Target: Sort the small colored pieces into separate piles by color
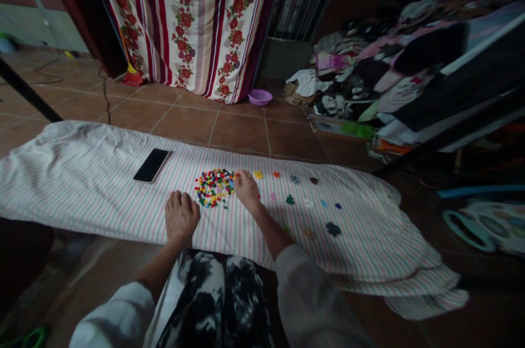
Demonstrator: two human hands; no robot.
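Head view: my right hand (246,189) curls narrow against the right edge of a heap of multicoloured plastic beads (214,187), and I cannot tell if it pinches one. My left hand (181,215) rests palm-down just near the heap, on a striped sheet (82,189).

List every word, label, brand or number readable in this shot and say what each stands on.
Nothing is readable: the smartphone on the striped sheet shows only a dark screen, and any marks on the cardboard beside the clothes are too small and blurred to read.
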